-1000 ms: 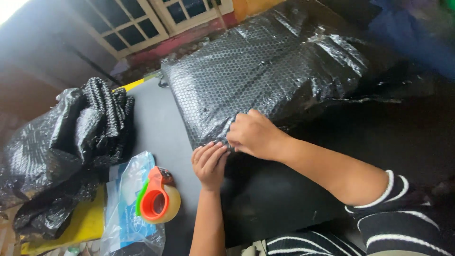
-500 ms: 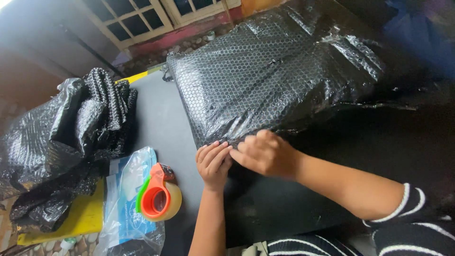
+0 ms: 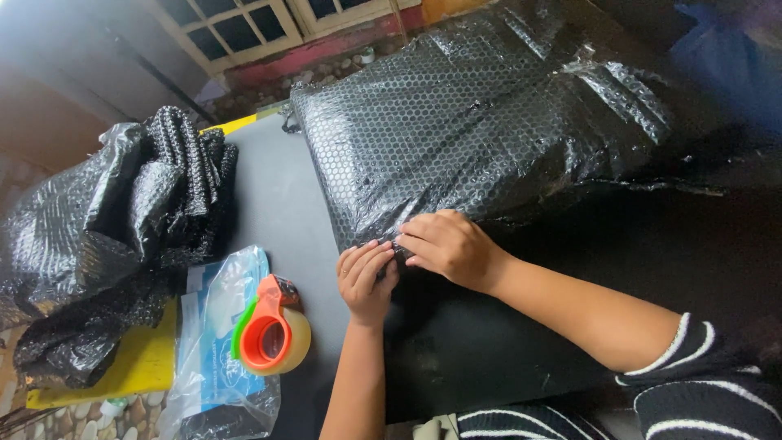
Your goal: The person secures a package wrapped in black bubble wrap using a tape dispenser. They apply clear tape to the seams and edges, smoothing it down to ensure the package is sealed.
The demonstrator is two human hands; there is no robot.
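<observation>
A large parcel wrapped in black bubble wrap (image 3: 464, 122) lies across a dark table (image 3: 281, 212). My left hand (image 3: 366, 277) presses its fingers flat on the wrap's near edge. Beside it, my right hand (image 3: 448, 244) pinches the same edge of the wrap with its fingertips. The two hands almost touch. An orange and green tape dispenser (image 3: 269, 338) with a roll of clear tape rests left of my left hand, untouched.
A heap of crumpled black bubble wrap (image 3: 106, 228) sits at the left. The dispenser lies on a clear plastic bag with blue print (image 3: 216, 342), over a yellow board (image 3: 147, 367). Window frames (image 3: 236, 28) stand behind the table.
My right hand slid a little left along the wrap's near edge, back toward my left hand. The left hand stayed put. The view shifted slightly.
</observation>
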